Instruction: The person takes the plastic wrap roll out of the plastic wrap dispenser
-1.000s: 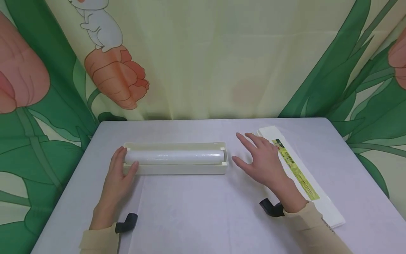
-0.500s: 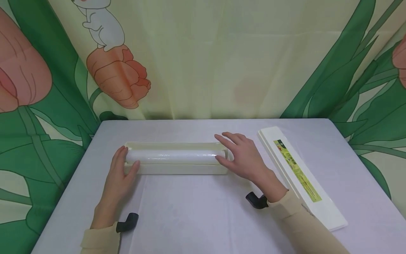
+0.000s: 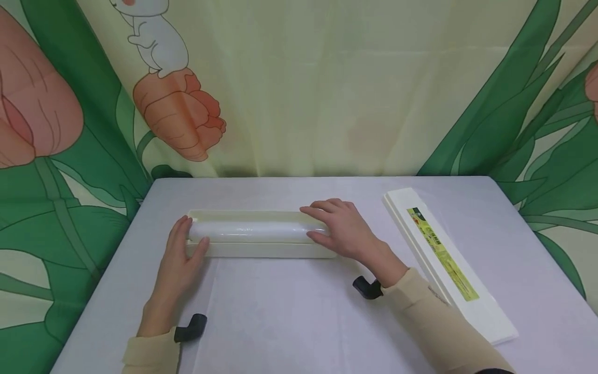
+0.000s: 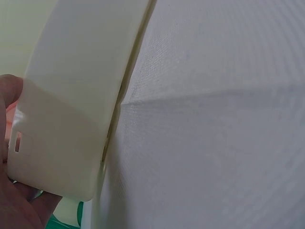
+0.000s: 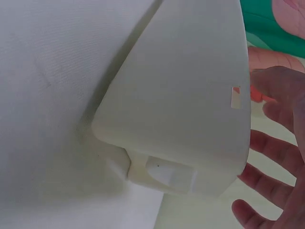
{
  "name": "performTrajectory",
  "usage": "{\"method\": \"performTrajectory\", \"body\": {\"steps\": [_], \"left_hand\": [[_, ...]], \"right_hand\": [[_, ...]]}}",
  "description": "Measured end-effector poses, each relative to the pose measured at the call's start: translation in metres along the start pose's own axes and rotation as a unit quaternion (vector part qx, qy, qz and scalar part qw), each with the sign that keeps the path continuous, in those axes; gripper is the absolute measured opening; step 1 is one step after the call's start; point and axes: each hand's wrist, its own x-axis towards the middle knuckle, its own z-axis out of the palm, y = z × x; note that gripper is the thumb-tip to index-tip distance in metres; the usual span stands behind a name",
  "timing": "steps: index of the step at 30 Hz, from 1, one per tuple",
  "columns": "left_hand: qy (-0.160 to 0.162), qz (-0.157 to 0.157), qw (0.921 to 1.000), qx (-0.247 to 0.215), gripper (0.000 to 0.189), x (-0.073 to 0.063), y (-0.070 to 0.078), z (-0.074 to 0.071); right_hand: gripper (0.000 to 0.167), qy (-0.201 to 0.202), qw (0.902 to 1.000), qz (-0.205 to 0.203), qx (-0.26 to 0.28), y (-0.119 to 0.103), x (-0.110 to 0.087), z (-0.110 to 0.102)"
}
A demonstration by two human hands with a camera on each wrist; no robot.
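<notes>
An off-white cling film dispenser box (image 3: 261, 250) lies crosswise on the table with its top off. Inside it rests a shiny roll of cling film (image 3: 252, 228). My left hand (image 3: 179, 259) grips the box's left end, thumb at the front edge and fingers around the end. My right hand (image 3: 348, 231) is over the box's right end, fingers spread and thumb close to the roll's end. In the right wrist view its fingers (image 5: 271, 183) lie beside the box end; whether they touch the roll cannot be told.
A long white lid (image 3: 486, 311) with a yellow-green label (image 3: 441, 252) lies slanted on the right of the cloth-covered table (image 3: 280, 311). Behind the table hangs a patterned curtain (image 3: 303, 93). A black wrist mount (image 3: 190, 328) sits at my left cuff.
My right hand has moved left, from near the white lid to over the right end of the box. My left hand has stayed on the box's left end.
</notes>
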Motion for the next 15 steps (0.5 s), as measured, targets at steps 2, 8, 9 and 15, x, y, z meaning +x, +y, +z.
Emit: {"method": "performTrajectory", "body": {"steps": [2, 8, 9, 15], "left_hand": [[0.000, -0.001, 1.0000, 0.002, 0.069, 0.000, 0.000, 0.000], [-0.001, -0.001, 1.0000, 0.002, 0.068, 0.000, 0.000, 0.000], [-0.001, -0.001, 1.0000, 0.002, 0.068, 0.000, 0.000, 0.000], [-0.003, -0.005, 1.0000, 0.000, 0.069, 0.000, 0.001, -0.001]], "right_hand": [[0.048, -0.008, 1.0000, -0.005, -0.001, 0.000, 0.002, 0.001], [0.046, -0.021, 0.9996, -0.011, -0.014, -0.002, 0.007, 0.002], [0.045, -0.024, 0.9995, -0.012, -0.014, -0.002, 0.008, 0.002], [0.040, -0.051, 0.9983, -0.011, -0.027, -0.003, 0.012, 0.003]]}}
